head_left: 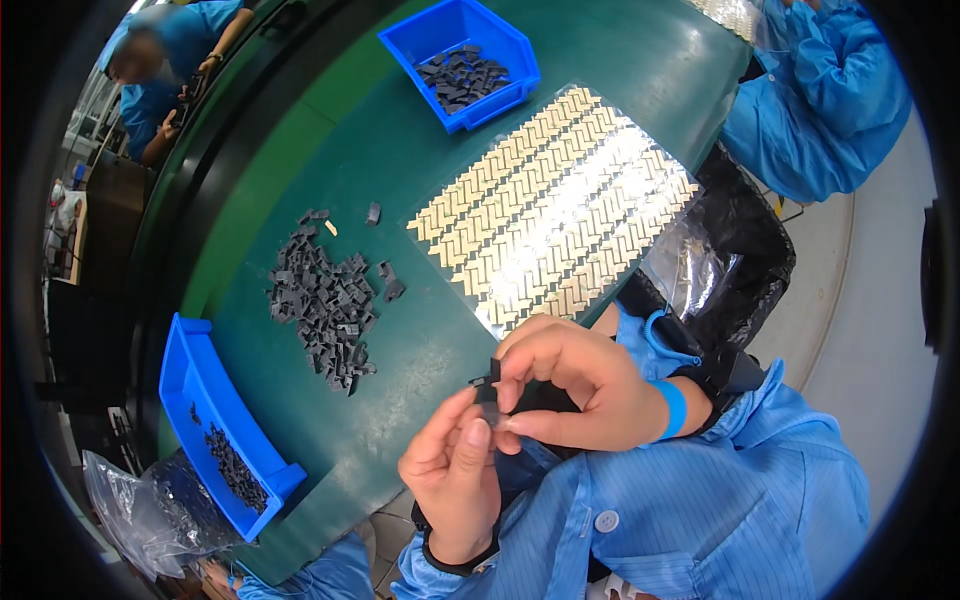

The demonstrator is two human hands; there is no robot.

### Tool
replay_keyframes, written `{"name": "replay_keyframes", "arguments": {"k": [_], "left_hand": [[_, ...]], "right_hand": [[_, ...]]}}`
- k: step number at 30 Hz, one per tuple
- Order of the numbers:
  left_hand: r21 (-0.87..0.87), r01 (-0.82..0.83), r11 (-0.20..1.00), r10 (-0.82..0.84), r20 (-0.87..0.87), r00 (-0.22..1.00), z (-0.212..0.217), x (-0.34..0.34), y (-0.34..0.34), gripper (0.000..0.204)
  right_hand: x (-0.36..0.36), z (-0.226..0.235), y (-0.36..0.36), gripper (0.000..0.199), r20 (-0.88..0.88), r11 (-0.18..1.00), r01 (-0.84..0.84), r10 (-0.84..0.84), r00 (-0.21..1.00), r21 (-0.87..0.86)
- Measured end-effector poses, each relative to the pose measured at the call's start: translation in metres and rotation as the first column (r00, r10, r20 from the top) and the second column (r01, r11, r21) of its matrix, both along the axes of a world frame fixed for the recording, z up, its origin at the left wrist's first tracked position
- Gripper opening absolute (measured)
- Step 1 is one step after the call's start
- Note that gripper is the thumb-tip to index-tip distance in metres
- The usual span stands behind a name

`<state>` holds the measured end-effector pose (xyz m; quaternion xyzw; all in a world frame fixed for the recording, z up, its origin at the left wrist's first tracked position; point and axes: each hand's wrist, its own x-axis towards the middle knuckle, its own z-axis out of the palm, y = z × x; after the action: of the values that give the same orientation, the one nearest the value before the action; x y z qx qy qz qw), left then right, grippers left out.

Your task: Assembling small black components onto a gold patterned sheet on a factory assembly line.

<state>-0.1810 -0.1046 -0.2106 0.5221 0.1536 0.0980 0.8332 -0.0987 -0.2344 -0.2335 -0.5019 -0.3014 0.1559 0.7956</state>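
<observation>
Close to my body, above the table's near edge, both hands meet at a small black plastic part [487, 380]. My left hand [455, 475] is closed, its thumb and forefinger pinching the part from below and left. My right hand [585, 385] is closed too, fingers and thumb on the part's right side. A small clear, shiny bit [492, 411] shows between the fingertips; what it is I cannot tell. Beyond my right hand lies a sheet of cream-coloured stickers [560, 210] in a zigzag pattern. Left of it, black plastic parts [325, 305] lie heaped on the green table [420, 370].
A blue bin [535, 85] with black parts stands at the far side; another blue bin [180, 365] with small dark pieces sits at left. One cream strip [331, 228] lies by the heap. A black bag [765, 270] is at right. Co-workers in blue sit around the table.
</observation>
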Motion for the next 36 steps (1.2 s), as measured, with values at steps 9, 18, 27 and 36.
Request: {"name": "replay_keyframes", "arguments": {"k": [9, 18, 27, 36], "left_hand": [[-0.122, 0.021, 0.992, -0.02, 0.015, 1.0, -0.0039, 0.0003, 0.0045, 0.027], [-0.011, -0.014, 1.0, 0.014, 0.005, 1.0, -0.0073, -0.0012, 0.0062, 0.025], [0.151, -0.01, 0.989, 0.012, -0.012, 1.0, -0.0057, -0.0023, 0.0054, 0.024], [0.241, 0.021, 0.97, -0.025, 0.017, 1.0, -0.0022, 0.0002, 0.0041, 0.023]], "right_hand": [[-0.0019, -0.0042, 0.0054, 0.012, -0.283, 0.995, -0.023, 0.05, 0.958, 0.098], [0.0013, -0.0063, 0.0053, 0.011, -0.229, 1.0, -0.025, 0.021, 0.973, -0.013], [0.004, -0.0019, -0.0002, 0.01, -0.305, 0.989, -0.151, 0.139, 0.942, -0.014], [0.0023, 0.0002, 0.0046, 0.01, -0.312, 0.997, -0.03, 0.007, 0.95, -0.069]]}}
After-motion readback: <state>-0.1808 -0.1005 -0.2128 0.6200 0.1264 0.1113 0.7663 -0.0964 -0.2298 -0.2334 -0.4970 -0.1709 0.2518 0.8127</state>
